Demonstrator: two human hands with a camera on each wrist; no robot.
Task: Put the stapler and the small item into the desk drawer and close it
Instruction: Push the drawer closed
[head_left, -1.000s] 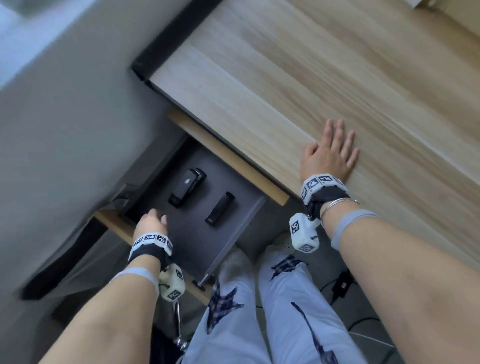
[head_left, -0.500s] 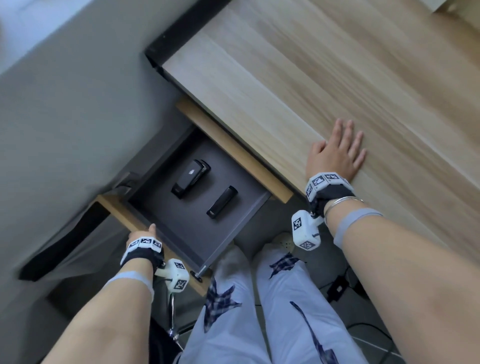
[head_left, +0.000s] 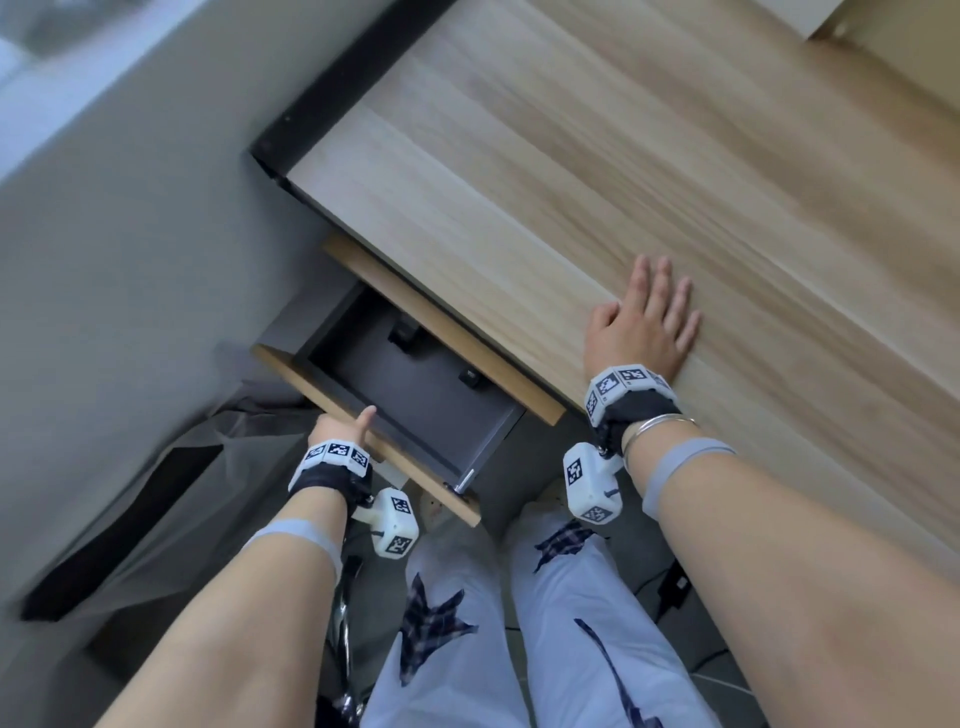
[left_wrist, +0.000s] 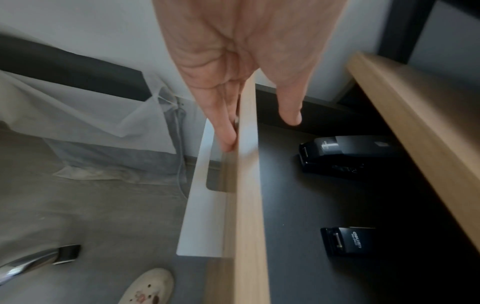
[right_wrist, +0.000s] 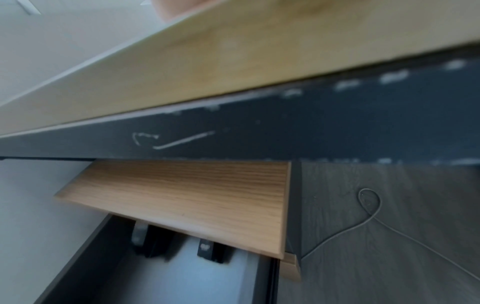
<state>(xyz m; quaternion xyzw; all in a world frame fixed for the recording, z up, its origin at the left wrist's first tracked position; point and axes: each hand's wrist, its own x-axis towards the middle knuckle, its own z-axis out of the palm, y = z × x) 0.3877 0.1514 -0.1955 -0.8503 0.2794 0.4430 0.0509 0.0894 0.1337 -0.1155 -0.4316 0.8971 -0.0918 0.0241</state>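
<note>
The dark drawer (head_left: 415, 402) stands partly open under the wooden desk top (head_left: 571, 182). Inside lie the black stapler (head_left: 402, 335) (left_wrist: 337, 156) and the small black item (head_left: 470, 378) (left_wrist: 345, 241), both half hidden under the desk's wooden apron. My left hand (head_left: 345, 425) (left_wrist: 259, 131) presses the drawer front (left_wrist: 249, 205): straight fingers lie along its outer face, and the thumb reaches over the top edge. My right hand (head_left: 641, 322) lies flat on the desk top near its front edge. The right wrist view shows the stapler (right_wrist: 148, 240) and small item (right_wrist: 210, 250) from below the desk edge.
My knees (head_left: 519, 623) sit just below the drawer front. A chrome chair leg (left_wrist: 33, 261) and a shoe (left_wrist: 148, 288) are on the grey floor. Dark fabric (head_left: 130, 493) lies at the left by the wall. A thin cable (right_wrist: 369, 205) loops on the floor.
My left hand left the drawer's inside, took the front panel and pushed the drawer inward. The stapler and small item have slid partly under the desk. The right hand stayed put.
</note>
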